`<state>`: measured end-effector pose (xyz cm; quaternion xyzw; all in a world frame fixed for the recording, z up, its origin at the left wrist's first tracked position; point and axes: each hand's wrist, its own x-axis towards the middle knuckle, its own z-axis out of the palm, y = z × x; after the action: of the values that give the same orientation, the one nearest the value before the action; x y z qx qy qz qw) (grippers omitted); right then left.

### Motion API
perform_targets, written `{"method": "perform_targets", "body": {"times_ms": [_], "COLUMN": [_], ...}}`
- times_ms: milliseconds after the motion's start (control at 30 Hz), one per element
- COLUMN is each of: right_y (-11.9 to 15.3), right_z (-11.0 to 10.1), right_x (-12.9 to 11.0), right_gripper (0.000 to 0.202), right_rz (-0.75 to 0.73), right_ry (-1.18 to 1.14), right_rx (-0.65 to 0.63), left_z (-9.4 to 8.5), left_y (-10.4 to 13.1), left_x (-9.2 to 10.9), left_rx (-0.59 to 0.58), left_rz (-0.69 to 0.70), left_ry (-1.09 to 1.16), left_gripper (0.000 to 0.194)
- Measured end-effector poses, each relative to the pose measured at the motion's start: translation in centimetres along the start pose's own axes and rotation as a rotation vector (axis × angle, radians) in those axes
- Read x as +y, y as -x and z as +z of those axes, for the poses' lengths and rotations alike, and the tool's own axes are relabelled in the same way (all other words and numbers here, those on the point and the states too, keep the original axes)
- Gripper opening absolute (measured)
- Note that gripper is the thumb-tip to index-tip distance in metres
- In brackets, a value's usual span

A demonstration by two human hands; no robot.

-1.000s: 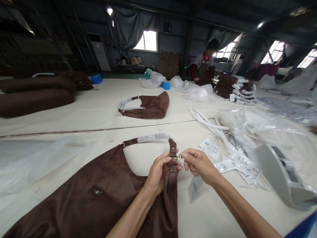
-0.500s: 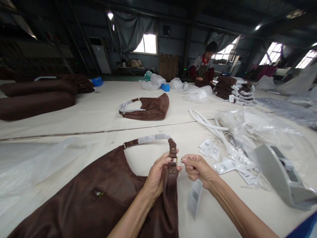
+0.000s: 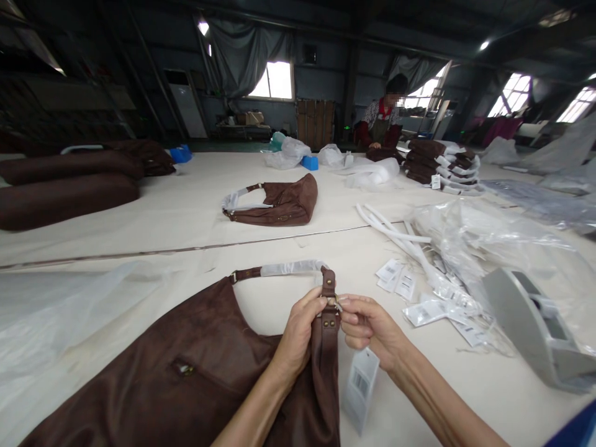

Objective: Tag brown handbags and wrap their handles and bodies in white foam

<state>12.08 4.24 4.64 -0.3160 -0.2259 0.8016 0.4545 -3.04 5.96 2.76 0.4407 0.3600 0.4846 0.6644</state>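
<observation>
A brown handbag [image 3: 153, 360] lies in front of me, its strap partly wrapped in white film [image 3: 291, 267]. My left hand [image 3: 298, 329] is closed on the strap's end, with the thumb by the metal ring. Right beside the ring, my right hand [image 3: 365, 323] pinches a thin string in its fingertips, touching the strap hardware. From that string a white hang tag [image 3: 361, 388] with a barcode dangles below the hand. How the string runs at the ring is hidden by the fingers.
Loose tags [image 3: 395, 277], white strips [image 3: 395, 230] and a grey dispenser [image 3: 531, 329] lie to the right with clear plastic. Another brown bag [image 3: 279, 202] rests ahead. Across the table a person [image 3: 384, 121] stands by stacked bags [image 3: 426, 162]. Brown bags [image 3: 69, 195] lie far left.
My right hand has moved left to the strap's ring, bringing the string against it. The tag has swung left along with it. My left hand still grips the strap.
</observation>
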Motion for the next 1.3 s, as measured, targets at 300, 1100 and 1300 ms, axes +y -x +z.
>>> {"method": "perform_targets", "body": {"times_ms": [300,1100,1300], "right_y": [-0.3,0.4,0.4], "right_z": [0.3,0.8,1.2], "right_x": [0.3,-1.3,-1.1], "right_gripper": [0.026,0.027,0.028], "right_rz": [-0.078,-0.18,-0.22], "right_ry": [0.043,0.251,0.325], "right_rx": [0.051,0.074,0.1], "left_z": [0.0,0.4,0.5], "left_y": [1.1,0.7,0.9], "left_x": [0.7,3.5,3.8], "left_rx": [0.191,0.218,0.205], "left_rz": [0.684,0.401,0.388], "left_ry": [-0.7,-0.679,-0.566], "left_gripper": [0.015,0.021,0.021]}}
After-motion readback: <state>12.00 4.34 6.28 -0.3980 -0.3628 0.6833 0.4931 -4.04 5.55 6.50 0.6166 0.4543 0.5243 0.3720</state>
